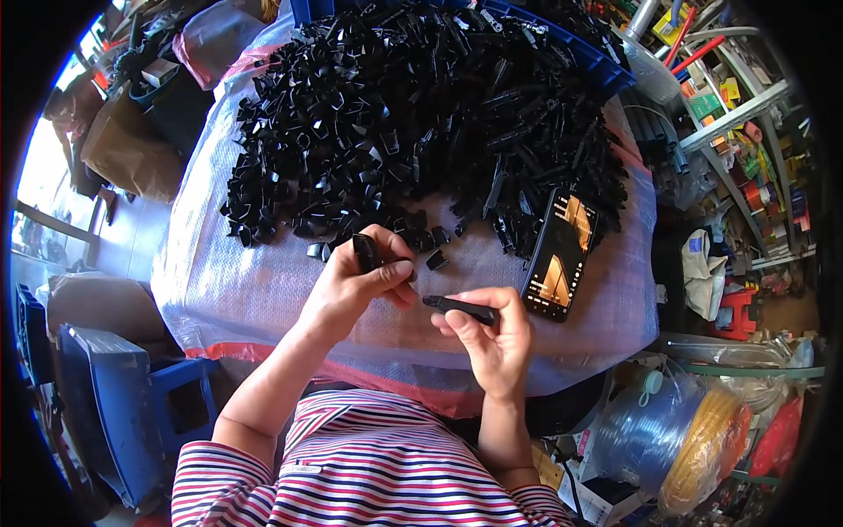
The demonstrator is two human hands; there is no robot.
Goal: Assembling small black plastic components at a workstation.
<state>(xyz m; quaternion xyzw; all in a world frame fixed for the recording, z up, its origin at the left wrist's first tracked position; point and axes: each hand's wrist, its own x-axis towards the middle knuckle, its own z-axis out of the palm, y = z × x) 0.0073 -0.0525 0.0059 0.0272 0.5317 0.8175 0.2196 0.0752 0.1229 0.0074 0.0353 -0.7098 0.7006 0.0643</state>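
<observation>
daylight glares nearly white at the far left. small glints pick out the dark heap of black parts (351,132); the phone screen (558,263) glows amber. fisheye distortion bends the surroundings toward a black rim.

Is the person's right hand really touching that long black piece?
Touching. The head view shows it plainly: the right hand grips the long black piece between thumb and fingers.
</observation>
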